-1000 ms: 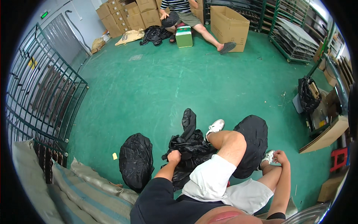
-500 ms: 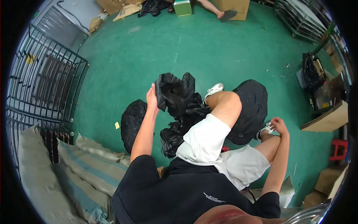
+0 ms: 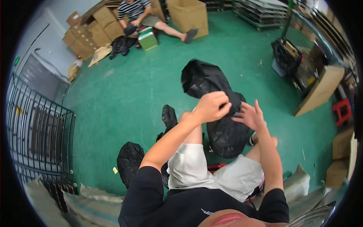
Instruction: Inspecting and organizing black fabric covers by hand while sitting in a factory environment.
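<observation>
My left hand [image 3: 214,107] is closed at the near edge of a crumpled black fabric piece [image 3: 206,77], which stretches away from me above the floor. To its right my right hand [image 3: 252,115] has its fingers spread, the tips close to the same piece; whether they touch it I cannot tell. Below both hands, between my legs, lies a large rounded black bundle [image 3: 228,138]. A second black bundle [image 3: 129,160] lies on the floor left of my leg. More black material [image 3: 169,116] shows behind my left forearm, which partly hides it.
At the far left a person [image 3: 138,17] sits beside a green box [image 3: 148,39]. A large carton [image 3: 188,17] stands near their foot. Barred metal racks [image 3: 41,132] line the left. On the right are a black-lined bin [image 3: 284,56], a cardboard panel [image 3: 320,90] and a red stool [image 3: 342,112].
My left hand has swung right with the black fabric piece. My right hand has left my right knee and come up beside it. The view has tilted up, showing more of the seated person.
</observation>
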A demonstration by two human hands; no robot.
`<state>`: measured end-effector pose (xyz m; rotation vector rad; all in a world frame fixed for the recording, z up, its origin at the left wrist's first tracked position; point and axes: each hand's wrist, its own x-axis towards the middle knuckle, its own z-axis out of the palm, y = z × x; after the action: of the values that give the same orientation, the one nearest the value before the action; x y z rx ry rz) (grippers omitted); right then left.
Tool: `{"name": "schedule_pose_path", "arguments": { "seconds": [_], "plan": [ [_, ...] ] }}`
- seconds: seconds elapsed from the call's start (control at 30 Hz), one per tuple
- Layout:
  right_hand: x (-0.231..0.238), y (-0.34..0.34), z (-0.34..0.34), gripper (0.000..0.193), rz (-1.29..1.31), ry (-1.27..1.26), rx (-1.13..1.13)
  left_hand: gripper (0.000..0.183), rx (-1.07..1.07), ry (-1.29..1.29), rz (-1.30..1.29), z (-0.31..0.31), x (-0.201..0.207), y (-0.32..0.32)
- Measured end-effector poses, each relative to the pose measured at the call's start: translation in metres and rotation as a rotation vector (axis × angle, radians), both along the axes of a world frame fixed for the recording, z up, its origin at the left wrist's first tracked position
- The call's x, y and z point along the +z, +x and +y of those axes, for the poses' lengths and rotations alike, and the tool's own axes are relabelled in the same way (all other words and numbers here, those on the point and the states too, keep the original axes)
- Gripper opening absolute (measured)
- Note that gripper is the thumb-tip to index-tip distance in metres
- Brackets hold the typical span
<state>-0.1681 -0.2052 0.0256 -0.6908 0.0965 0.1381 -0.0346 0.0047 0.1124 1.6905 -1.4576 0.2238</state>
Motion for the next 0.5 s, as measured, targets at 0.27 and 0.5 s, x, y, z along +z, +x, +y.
{"name": "schedule_pose_path", "arguments": {
  "seconds": [0.27,0.5],
  "plan": [
    [-0.064,0.071,-0.040,0.037,0.225,-0.227,-0.608,0.016,-0.231,0.271,0.047,-0.054,-0.079,-0.010],
    [-0.051,0.058,-0.033,0.021,0.332,0.156,-0.531,0.030,0.346,-0.084,0.897,-0.086,-0.174,0.035]
  ]
}}
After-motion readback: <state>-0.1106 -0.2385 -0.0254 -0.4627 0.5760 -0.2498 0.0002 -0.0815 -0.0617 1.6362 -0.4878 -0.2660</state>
